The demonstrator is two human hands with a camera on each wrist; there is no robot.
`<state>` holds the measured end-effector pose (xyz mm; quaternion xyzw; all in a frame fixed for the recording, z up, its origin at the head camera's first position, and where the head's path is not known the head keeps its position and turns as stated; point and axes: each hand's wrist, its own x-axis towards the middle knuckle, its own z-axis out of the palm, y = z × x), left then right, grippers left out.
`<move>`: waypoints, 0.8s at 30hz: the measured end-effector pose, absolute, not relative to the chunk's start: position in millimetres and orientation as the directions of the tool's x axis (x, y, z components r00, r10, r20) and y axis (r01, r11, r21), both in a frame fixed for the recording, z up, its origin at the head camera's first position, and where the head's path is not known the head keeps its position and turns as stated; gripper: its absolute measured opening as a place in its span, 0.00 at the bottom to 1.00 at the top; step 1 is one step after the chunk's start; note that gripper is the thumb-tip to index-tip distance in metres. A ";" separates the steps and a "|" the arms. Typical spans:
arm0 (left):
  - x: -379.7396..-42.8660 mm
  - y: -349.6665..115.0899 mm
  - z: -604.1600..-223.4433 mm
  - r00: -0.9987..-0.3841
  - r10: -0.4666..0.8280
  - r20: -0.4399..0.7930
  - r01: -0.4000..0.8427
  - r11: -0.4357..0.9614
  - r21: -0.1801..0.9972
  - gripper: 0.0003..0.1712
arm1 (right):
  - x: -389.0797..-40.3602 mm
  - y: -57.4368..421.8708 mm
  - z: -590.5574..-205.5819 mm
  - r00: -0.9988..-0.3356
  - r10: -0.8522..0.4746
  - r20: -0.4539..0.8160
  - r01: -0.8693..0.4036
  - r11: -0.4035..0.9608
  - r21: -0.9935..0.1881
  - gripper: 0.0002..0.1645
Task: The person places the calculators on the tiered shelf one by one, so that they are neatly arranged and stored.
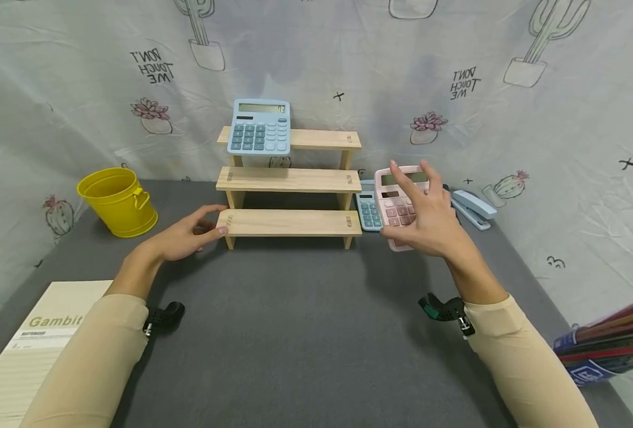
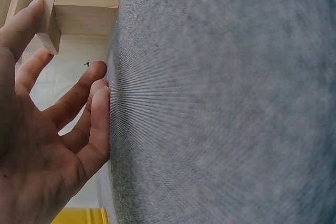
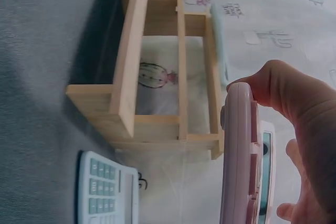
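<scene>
My right hand holds a pink calculator across its length, thumb at the lower edge and fingers at the upper edge. In the right wrist view this calculator is edge-on, raised beside the wooden stand. A three-step wooden stand is at the back middle. My left hand holds the left end of its lowest step between thumb and index finger; the other fingers are near the tabletop in the left wrist view. On the top step a light blue calculator leans back, display up.
Another blue calculator stands right of the stand, partly behind the pink one. A blue stapler lies at the right back. A yellow bucket is at the left, a notebook front left, and a pencil holder front right.
</scene>
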<state>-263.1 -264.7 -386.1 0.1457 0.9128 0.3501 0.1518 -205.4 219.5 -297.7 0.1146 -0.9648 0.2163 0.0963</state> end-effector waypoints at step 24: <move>-264.8 -266.0 -385.4 -0.910 0.369 -0.189 0.151 0.718 0.679 0.46 | -240.8 183.2 -265.7 -0.932 -0.218 0.289 -0.319 0.872 -0.371 0.66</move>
